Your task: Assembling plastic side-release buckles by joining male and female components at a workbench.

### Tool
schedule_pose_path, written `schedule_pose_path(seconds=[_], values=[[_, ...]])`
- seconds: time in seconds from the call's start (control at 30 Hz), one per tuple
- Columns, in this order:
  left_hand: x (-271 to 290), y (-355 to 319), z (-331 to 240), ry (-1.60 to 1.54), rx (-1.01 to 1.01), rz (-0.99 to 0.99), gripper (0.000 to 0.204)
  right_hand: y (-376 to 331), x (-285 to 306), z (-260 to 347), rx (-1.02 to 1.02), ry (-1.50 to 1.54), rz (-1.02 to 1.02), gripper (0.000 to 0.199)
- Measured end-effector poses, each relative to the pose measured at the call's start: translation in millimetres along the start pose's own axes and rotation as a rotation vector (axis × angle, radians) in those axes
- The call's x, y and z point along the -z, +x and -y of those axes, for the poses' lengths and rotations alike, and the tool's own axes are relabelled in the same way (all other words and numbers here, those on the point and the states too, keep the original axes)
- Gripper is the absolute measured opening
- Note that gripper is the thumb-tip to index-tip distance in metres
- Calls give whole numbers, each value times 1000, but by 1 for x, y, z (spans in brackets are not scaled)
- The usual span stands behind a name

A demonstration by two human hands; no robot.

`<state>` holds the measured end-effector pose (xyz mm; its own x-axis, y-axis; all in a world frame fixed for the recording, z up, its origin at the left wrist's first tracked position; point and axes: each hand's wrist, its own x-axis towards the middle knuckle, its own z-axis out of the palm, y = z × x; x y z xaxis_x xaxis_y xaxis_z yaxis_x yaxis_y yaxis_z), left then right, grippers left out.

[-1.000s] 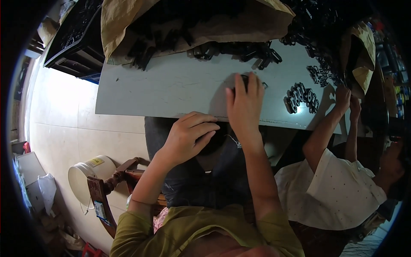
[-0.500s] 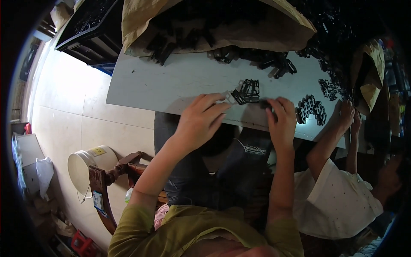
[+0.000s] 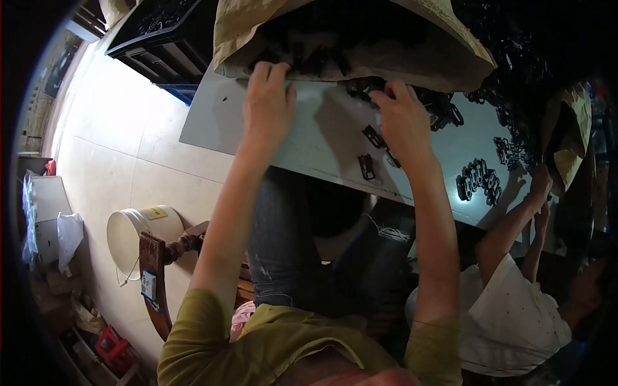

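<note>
My left hand (image 3: 266,109) is at the near lip of a large brown paper bag (image 3: 479,64). Its fingers reach over the lip, the thumb stands apart, and the fingertips are partly hidden. My right hand (image 3: 405,122) is over the table, beside a heap of small black clip-like parts (image 3: 443,112) below the bag's mouth. Its thumb and fingers are apart, and nothing shows between them. Close to the right wrist lie a few loose black parts, one (image 3: 371,136) farther off and another (image 3: 366,166) nearer the table edge. More dark parts fill the bag's mouth.
A co-worker's hand (image 3: 541,183) works at the right of the white table (image 3: 315,145), near a neat row of black parts (image 3: 477,181) and a smaller paper bag (image 3: 570,161). A black crate (image 3: 164,55) stands far left; a white bucket (image 3: 145,235) and wooden chair (image 3: 154,270) are lower left.
Both hands have moved away from the near table edge toward the bag. The cluster of black parts between them is gone from there; a few loose parts lie near my right wrist. The view has shifted slightly.
</note>
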<state>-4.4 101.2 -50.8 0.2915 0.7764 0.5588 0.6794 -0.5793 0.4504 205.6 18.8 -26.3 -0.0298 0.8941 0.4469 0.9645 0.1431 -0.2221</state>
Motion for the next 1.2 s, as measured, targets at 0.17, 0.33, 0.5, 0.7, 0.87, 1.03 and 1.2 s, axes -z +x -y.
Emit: schedule_pose_path(seconds=[0.17,0.33,0.5,0.7,0.87,1.03,1.2], values=[[2,17,13,119,52,114,24,13,-2,-7,193,-166,33,19],[12,7,14,115,-29,156,28,-15,20,11,83,58,-154,21],[18,-18,-19,-459,200,124,36,-68,39,52,-408,263,-188,27],[21,-49,-36,-770,233,299,22,-78,14,68,-289,116,-78,29],[18,-52,-38,-747,293,350,21,-69,17,73,-315,25,60,27],[25,-51,-36,-760,384,438,20,-69,21,84,-391,-92,111,33],[28,-47,-41,-834,467,561,15,-80,15,76,-427,-44,168,32]])
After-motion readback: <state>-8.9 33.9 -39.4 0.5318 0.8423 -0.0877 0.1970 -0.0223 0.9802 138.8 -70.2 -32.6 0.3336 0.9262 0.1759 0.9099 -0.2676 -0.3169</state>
